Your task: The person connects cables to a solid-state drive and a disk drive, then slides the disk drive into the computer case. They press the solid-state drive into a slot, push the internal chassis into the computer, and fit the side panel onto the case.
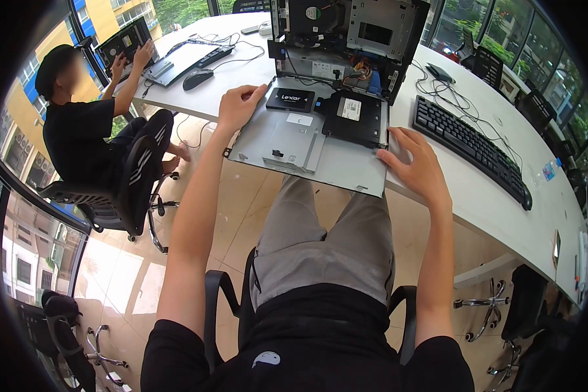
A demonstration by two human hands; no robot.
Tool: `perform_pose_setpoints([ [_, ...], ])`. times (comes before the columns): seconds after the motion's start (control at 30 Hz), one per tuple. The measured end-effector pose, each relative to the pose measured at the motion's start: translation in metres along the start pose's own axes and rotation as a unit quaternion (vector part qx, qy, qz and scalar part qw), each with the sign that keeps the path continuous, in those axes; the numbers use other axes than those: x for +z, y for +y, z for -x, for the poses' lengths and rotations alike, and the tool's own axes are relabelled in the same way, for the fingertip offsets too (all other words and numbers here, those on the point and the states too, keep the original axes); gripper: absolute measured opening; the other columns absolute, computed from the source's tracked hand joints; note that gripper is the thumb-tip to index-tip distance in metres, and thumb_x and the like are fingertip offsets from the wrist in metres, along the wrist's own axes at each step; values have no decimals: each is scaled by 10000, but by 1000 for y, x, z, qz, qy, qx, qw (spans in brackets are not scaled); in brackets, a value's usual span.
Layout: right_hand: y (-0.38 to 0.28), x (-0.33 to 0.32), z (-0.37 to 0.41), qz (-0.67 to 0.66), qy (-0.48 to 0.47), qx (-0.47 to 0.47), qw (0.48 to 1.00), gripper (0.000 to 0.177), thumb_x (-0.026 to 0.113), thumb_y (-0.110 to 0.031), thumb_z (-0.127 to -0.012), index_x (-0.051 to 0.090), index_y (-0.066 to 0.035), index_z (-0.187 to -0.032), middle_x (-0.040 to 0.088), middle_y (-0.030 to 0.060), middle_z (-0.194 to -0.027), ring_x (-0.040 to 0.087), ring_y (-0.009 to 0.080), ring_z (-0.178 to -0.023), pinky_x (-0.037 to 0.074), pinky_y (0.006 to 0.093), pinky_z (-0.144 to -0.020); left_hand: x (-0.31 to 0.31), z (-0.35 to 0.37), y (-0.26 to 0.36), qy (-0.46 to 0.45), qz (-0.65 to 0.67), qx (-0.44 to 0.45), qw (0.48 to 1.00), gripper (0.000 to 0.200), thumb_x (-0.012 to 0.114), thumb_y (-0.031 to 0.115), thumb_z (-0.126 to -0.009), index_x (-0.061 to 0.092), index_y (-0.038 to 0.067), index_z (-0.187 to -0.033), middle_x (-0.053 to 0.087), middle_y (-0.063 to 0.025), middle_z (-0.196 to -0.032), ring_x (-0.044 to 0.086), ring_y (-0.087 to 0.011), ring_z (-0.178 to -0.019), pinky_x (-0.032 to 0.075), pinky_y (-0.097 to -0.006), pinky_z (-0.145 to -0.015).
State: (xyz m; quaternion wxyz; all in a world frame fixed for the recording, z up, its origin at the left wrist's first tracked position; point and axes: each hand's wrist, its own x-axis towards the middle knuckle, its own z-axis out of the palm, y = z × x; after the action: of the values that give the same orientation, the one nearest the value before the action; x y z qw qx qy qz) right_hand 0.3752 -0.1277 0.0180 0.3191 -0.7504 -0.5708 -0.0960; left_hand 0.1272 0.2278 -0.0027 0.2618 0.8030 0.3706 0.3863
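While hands [237, 109] [417, 163] touch its edges, panel [356, 164] juts past table [470, 196].

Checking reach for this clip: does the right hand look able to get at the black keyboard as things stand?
Probably yes: the black keyboard lies on the white table beside the right hand, nothing visible between them, though the hand must first leave the edge of the metal panel.
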Motion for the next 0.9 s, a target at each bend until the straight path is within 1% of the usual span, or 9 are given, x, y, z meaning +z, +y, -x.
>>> perform_pose_setpoints([
  [0.4, -1, 0, 0, 1, 2, 0, 1000, 598, 787, -460, -946, 707, -37, -1361, 688, 161, -1374, 629, 336, -1297, 496, 434, -1104, 0, 0, 0, -1, 2, -2, 1000, 496, 722, 507, -992, 834, 37, -1102, 817, -144, -949, 759, -227, -866, 565, -333, -832],
  [0.5, 1, 1, 0, 3, 3, -3, 1000, 597, 787, -460, -947, 709, -35, -1359, 689, 161, -1374, 628, 337, -1297, 497, 434, -1104, 3, -1, -5, 6, -3, 11, 1000, 460, 727, 478, -1011, 833, 48, -1135, 782, -67, -839, 643, -105, -752, 489, -273, -703],
  [0.53, 1, 1, 0, 3, 3, -5, 1000, 597, 786, -460, -947, 709, -34, -1359, 689, 161, -1374, 628, 337, -1298, 497, 434, -1104, 3, -1, -5, 8, 2, 13, 1000, 456, 729, 474, -1010, 833, 47, -1133, 782, -66, -838, 643, -105, -750, 489, -272, -702],
  [0.6, 1, 0, 0, 7, -10, 6, 1000, 610, 791, -467, -948, 695, -70, -1400, 668, 148, -1419, 619, 331, -1327, 495, 425, -1109, 4, -2, -7, 12, 11, 16, 1000, 450, 733, 467, -1009, 834, 45, -1129, 781, -64, -837, 643, -105, -747, 490, -271, -699],
  [0.63, 2, -1, -1, 9, -16, 11, 1000, 617, 793, -471, -948, 688, -88, -1420, 657, 141, -1442, 614, 328, -1342, 495, 421, -1111, 4, -2, -7, 10, 10, 14, 1000, 446, 735, 462, -1009, 833, 44, -1128, 782, -64, -838, 646, -105, -747, 492, -270, -701],
  [0.8, 3, 0, -1, 6, -18, 9, 1000, 614, 791, -472, -950, 690, -80, -1412, 653, 142, -1449, 611, 330, -1347, 491, 424, -1116, 3, -1, -5, 5, 13, 14, 1000, 425, 742, 435, -1011, 830, 37, -1130, 794, -67, -858, 675, -103, -776, 514, -262, -729],
  [0.9, 1, -1, -1, 2, -6, -3, 1000, 597, 785, -456, -953, 698, -52, -1384, 670, 153, -1413, 619, 335, -1322, 495, 428, -1110, 3, -2, -5, -1, 22, 26, 999, 406, 744, 422, -1012, 830, 49, -1148, 809, -79, -933, 706, -119, -861, 534, -269, -803],
])
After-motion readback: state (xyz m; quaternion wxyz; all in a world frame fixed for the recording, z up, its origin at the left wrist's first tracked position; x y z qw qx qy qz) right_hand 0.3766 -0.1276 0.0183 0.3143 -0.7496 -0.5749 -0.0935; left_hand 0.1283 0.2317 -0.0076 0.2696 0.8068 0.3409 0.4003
